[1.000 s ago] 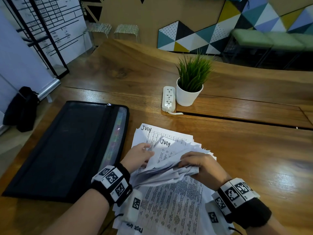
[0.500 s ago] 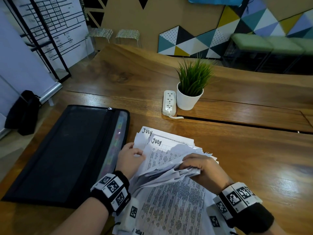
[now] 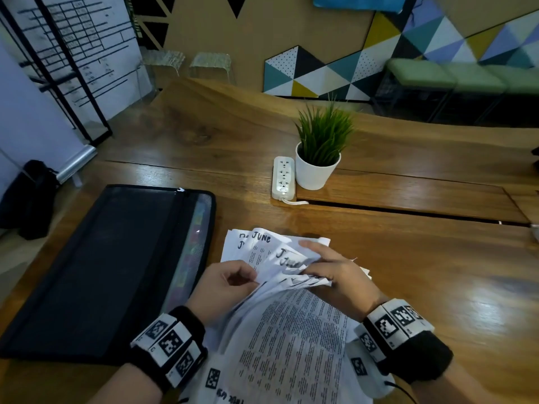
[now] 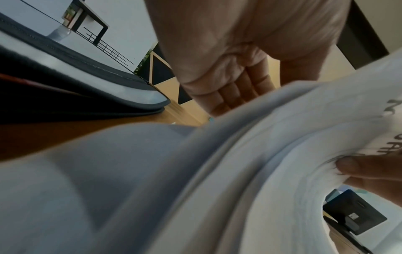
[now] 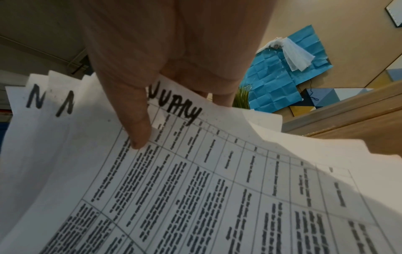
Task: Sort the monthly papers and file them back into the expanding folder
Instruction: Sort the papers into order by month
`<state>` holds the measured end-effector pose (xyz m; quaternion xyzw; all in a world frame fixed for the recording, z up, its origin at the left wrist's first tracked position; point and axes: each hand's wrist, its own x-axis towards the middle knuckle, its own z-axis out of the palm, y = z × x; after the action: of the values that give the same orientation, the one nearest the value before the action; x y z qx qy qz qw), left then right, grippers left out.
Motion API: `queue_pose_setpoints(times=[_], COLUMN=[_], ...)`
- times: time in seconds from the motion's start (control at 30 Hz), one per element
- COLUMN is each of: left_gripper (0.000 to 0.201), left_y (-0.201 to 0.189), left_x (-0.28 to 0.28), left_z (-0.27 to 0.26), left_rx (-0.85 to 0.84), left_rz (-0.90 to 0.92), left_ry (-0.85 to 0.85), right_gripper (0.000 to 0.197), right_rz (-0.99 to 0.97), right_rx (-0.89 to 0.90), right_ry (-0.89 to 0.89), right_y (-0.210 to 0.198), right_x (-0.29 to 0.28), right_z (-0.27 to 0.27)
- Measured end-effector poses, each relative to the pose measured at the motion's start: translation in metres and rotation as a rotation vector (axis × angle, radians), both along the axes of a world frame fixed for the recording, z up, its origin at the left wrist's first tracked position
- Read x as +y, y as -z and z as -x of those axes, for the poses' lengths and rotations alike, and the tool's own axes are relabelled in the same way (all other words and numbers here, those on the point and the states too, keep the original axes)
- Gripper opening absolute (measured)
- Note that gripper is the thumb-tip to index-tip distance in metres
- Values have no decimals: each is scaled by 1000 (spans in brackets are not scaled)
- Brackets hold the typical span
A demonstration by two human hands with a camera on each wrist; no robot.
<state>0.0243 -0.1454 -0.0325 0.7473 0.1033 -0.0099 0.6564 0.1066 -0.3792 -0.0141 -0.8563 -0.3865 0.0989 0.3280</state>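
A fanned stack of papers [image 3: 287, 325] is held over the near middle of the wooden table [image 3: 423, 258], with sheets headed "JUNE" showing at its far end. The left edge of the stack is pinched by the left hand [image 3: 224, 290], whose fingers are curled against the sheets, while a lifted bundle of sheets is gripped by the right hand [image 3: 335, 275], thumb pressed on a printed page in the right wrist view. The black expanding folder [image 3: 102, 272] lies flat just to the left of the papers, and a white power strip [image 3: 283, 177] and a potted plant [image 3: 319, 158] are seen farther back.
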Motion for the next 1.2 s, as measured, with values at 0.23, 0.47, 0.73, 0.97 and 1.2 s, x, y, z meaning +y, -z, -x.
queue_pose_setpoints(times=[0.23, 0.47, 0.73, 0.97, 1.2], left_gripper=[9, 6, 22, 7, 12], left_y=[-2, 16, 13, 20, 17], left_x=[8, 8, 3, 2, -1], left_z=[-13, -30, -15, -18, -15], left_rx=[72, 314, 221, 300, 157], left_rz=[-40, -453, -400, -483, -473], left_ry=[-121, -24, 41, -79, -89], right_gripper=[16, 14, 19, 15, 15], right_rz=[12, -16, 9, -3, -20], right_rx=[-67, -30, -35, -29, -12], right_ry=[-58, -53, -24, -32, -24], right_y=[3, 6, 1, -1, 2], right_x=[-4, -8, -11, -11, -14], right_z=[5, 7, 11, 13, 13])
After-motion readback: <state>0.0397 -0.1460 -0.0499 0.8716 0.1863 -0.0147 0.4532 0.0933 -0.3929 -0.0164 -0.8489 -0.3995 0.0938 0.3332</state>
